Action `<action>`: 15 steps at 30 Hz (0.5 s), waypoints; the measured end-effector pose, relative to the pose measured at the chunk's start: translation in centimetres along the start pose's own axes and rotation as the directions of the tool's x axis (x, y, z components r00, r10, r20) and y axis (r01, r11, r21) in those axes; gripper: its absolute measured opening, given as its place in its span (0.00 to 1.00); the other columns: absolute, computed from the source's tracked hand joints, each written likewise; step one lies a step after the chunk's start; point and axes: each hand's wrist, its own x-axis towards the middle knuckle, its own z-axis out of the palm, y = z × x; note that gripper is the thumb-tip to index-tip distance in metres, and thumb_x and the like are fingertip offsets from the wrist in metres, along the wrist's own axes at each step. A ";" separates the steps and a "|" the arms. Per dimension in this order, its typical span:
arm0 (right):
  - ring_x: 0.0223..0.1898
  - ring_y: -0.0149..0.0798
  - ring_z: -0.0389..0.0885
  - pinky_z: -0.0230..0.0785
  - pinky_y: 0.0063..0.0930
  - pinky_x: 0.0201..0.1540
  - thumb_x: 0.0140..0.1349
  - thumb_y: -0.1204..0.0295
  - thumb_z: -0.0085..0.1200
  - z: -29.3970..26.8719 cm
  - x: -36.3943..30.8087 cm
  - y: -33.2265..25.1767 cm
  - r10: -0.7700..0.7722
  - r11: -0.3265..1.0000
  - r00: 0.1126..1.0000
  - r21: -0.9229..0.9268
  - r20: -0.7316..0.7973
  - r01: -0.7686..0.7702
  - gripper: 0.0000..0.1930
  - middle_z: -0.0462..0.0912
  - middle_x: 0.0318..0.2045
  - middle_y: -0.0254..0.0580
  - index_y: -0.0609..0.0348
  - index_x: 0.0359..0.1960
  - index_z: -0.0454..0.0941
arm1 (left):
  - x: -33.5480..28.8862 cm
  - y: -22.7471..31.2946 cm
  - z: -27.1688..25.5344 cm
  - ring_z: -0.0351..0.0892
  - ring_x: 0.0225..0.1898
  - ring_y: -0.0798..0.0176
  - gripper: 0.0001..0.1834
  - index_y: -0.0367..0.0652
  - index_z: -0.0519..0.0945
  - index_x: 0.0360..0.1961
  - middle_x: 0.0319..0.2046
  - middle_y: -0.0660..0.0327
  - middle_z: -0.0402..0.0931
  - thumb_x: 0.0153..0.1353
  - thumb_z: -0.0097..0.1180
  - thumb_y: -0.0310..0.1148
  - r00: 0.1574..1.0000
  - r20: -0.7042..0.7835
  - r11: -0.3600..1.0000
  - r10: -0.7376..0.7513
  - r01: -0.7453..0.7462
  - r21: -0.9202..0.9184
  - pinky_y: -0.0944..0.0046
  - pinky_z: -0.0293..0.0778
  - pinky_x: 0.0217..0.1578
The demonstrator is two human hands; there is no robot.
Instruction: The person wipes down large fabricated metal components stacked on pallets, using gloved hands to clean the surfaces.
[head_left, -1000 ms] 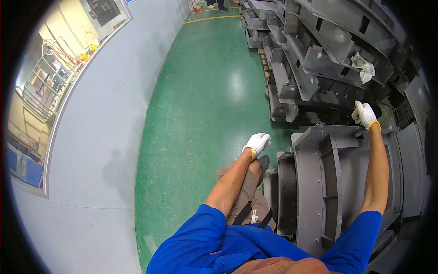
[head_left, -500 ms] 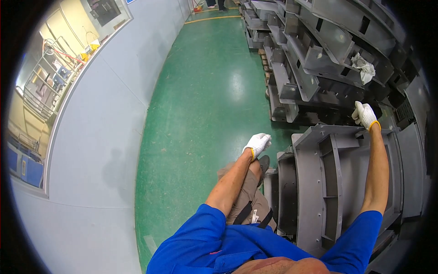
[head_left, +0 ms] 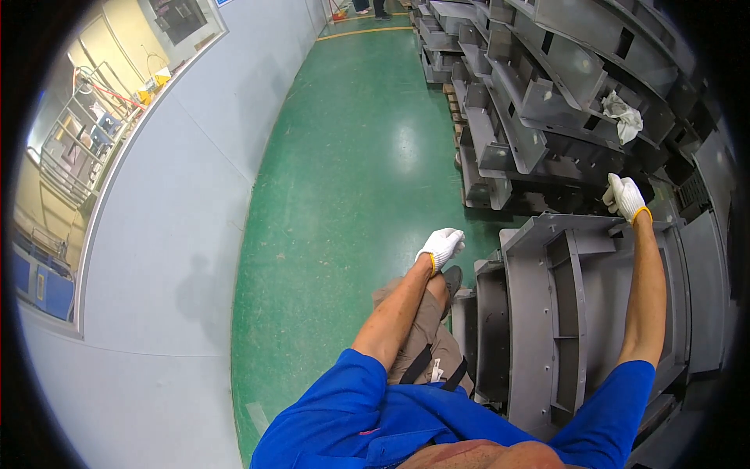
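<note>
My left hand (head_left: 442, 246), in a white knit glove with a yellow cuff, is held in front of my bent knee. Its fingers are curled in, and nothing shows in them. My right hand (head_left: 626, 197), gloved the same way, hangs just past the far edge of a grey metal frame (head_left: 527, 328) on my right. That hand is closed in a loose fist with no object visible. My right forearm passes over the frame, which has inner ribs and a row of small studs along its side.
Ahead on the right, grey metal parts (head_left: 500, 129) are stacked in layers on wooden pallets (head_left: 455, 117). A crumpled white cloth (head_left: 623, 117) lies on them. Green floor (head_left: 351, 156) runs along a pale wall (head_left: 156, 258) with a window on the left. Someone's legs (head_left: 380, 9) show far off.
</note>
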 end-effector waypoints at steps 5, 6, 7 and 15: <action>0.16 0.42 0.75 0.69 0.34 0.28 0.63 0.49 0.38 0.1 0.1 0.1 -0.006 1.000 1.000 0.002 0.000 0.006 0.34 0.77 0.15 0.48 0.71 0.16 0.77 | 0.0 0.0 0.0 0.74 0.27 0.69 0.15 0.41 0.78 0.38 0.28 0.62 0.78 0.66 0.48 0.41 1.000 0.001 1.000 0.003 -0.003 -0.009 0.68 0.72 0.30; 0.16 0.41 0.75 0.69 0.34 0.28 0.63 0.49 0.38 0.1 0.1 0.2 -0.011 1.000 1.000 0.003 -0.004 0.011 0.34 0.76 0.15 0.48 0.71 0.16 0.77 | 0.0 0.0 0.0 0.74 0.27 0.69 0.15 0.41 0.78 0.38 0.28 0.62 0.78 0.66 0.48 0.41 1.000 0.000 1.000 0.005 -0.005 -0.005 0.68 0.72 0.30; 0.16 0.41 0.75 0.69 0.34 0.28 0.63 0.49 0.38 0.1 0.2 0.3 -0.010 1.000 1.000 0.002 -0.005 0.010 0.34 0.76 0.15 0.48 0.71 0.16 0.77 | 0.0 0.0 0.0 0.74 0.27 0.69 0.15 0.41 0.78 0.38 0.28 0.62 0.78 0.66 0.48 0.41 1.000 -0.001 1.000 0.007 -0.007 -0.002 0.68 0.72 0.30; 0.11 0.34 0.68 0.58 0.28 0.16 0.63 0.49 0.37 0.3 0.4 0.7 -0.038 0.998 0.999 0.041 -0.005 0.038 0.32 0.72 0.11 0.40 0.65 0.13 0.75 | 0.1 0.0 0.1 0.73 0.27 0.69 0.15 0.41 0.78 0.38 0.28 0.63 0.78 0.66 0.47 0.41 1.000 -0.002 1.000 0.004 -0.004 -0.006 0.68 0.72 0.30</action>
